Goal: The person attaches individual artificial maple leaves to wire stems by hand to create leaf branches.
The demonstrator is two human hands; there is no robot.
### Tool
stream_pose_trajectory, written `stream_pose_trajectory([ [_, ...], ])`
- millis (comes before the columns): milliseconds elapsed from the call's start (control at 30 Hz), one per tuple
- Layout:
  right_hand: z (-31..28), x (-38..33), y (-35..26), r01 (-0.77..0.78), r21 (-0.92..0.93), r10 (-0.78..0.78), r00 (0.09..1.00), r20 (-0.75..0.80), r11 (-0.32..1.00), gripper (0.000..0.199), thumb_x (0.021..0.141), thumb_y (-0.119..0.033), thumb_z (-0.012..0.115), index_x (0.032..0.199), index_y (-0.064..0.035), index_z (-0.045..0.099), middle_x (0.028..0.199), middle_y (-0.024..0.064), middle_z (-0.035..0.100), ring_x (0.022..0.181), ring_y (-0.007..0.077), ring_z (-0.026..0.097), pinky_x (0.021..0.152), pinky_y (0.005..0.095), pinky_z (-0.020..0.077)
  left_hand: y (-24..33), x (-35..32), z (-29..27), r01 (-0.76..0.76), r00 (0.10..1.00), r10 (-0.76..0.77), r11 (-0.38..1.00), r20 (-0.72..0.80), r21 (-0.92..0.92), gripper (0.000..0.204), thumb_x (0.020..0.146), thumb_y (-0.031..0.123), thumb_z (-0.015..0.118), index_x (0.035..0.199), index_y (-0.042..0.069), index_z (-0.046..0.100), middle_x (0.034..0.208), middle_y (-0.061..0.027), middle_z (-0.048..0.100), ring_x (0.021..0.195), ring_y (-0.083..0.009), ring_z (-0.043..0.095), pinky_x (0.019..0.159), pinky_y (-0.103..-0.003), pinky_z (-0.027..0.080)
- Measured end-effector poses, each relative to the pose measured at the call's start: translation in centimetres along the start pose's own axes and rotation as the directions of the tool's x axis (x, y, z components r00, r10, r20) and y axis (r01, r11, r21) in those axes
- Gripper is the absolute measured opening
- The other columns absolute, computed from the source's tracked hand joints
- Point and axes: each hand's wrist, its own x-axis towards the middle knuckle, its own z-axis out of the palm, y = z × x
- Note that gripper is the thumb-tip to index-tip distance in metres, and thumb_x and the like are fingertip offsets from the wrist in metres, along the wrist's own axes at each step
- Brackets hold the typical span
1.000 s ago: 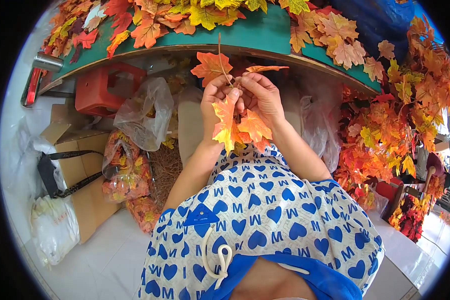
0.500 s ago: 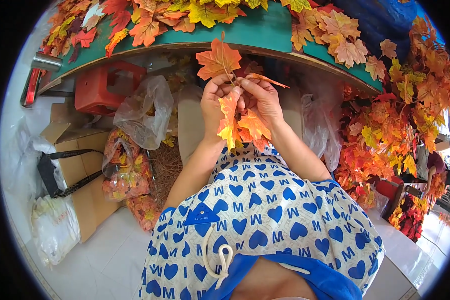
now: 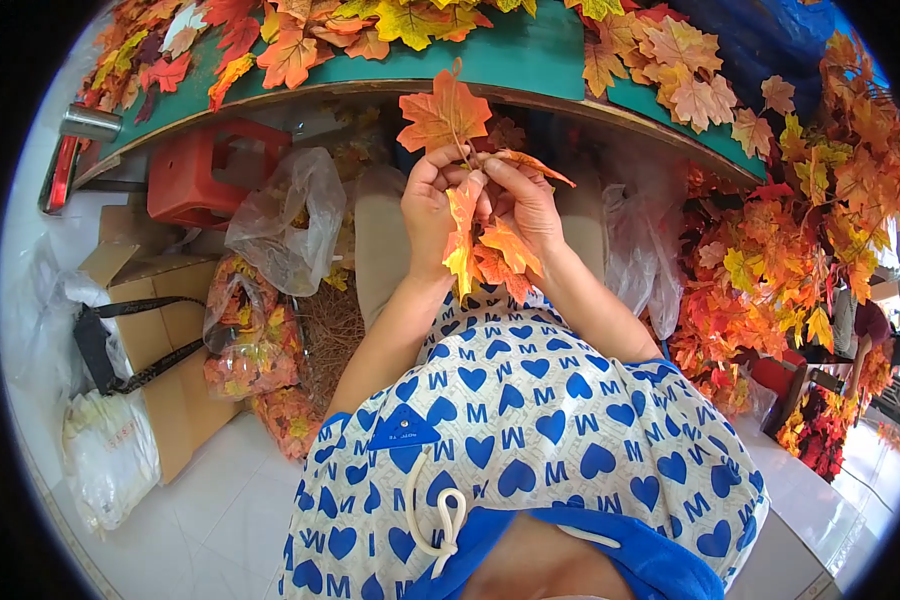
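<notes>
Over my lap, just short of the table edge, both hands meet around a small spray of artificial maple leaves [image 3: 444, 115] in orange and yellow. My left hand [image 3: 432, 205] is closed, its thumb and fingertips pinching the thin brown stem. Pressed close beside it, my right hand [image 3: 528, 205] is closed on the same stem near a leaf joint. One broad orange leaf stands up beyond the fingers; a yellow-orange leaf [image 3: 510, 246] and others hang below them toward my body. The exact joint between the fingertips is hidden.
The green tabletop [image 3: 510, 60] holds piles of autumn leaves. Under it at left are a red plastic stool [image 3: 195, 180], a clear plastic bag [image 3: 285, 220] and a cardboard box [image 3: 175, 390]. Leaf garlands [image 3: 770, 260] hang thickly at right, next to more clear plastic [image 3: 642, 255].
The upright orange leaf has shifted slightly right and tilted a little. The leaf at the right of my fingers has turned a little downward. Both hands keep their pinch.
</notes>
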Motion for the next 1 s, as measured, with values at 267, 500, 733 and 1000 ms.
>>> stream_pose_trajectory([
  [267,-0.6,-0.2,0.0,-0.018,-0.099,0.02,1.0,0.022,0.995,0.011,0.087,-0.011,0.06,0.094,-0.0028,0.059,0.068,0.0046,0.061,0.053,0.0115,0.055,0.049,0.0237,0.0425,0.0,-0.4,0.1,-0.018,0.999,0.02,0.999,0.033,-0.044,0.022,0.084,-0.003,0.059,0.106,0.0,0.054,0.079,-0.004,0.058,0.057,-0.0082,0.055,0.05,-0.021,0.046],
  [500,-2.5,-0.2,1.3,0.035,-0.2,-0.014,0.994,0.108,0.979,0.013,0.087,-0.014,0.061,0.095,-0.0054,0.057,0.072,0.0025,0.057,0.062,0.0121,0.056,0.058,0.0243,0.0438,-1.2,-0.4,-1.5,-0.046,0.999,0.045,0.998,0.02,0.037,0.021,0.086,0.0,0.058,0.107,0.001,0.056,0.071,0.0007,0.054,0.058,-0.0081,0.055,0.051,-0.02,0.044],
  [733,-4.2,-0.3,-0.8,0.003,-0.182,0.015,0.995,0.1,0.983,0.011,0.086,-0.011,0.061,0.094,-0.0068,0.056,0.082,0.0031,0.059,0.069,0.015,0.057,0.063,0.0261,0.0459,-0.4,0.7,0.2,0.023,0.99,-0.037,0.994,0.135,0.104,0.024,0.086,-0.004,0.056,0.109,0.002,0.055,0.081,-0.003,0.059,0.062,-0.0087,0.057,0.054,-0.022,0.047],
  [1000,-2.2,-5.5,-7.6,0.314,-0.9,-0.783,0.455,0.423,-0.303,0.02,0.079,-0.003,0.064,0.099,-0.0008,0.063,0.101,0.0152,0.061,0.093,0.0225,0.059,0.081,0.0321,0.0478,-2.8,0.6,0.0,-0.28,0.947,0.314,0.715,0.063,0.641,0.02,0.084,0.0,0.06,0.103,0.0,0.057,0.087,-0.0048,0.058,0.071,-0.0119,0.058,0.061,-0.025,0.05],
])
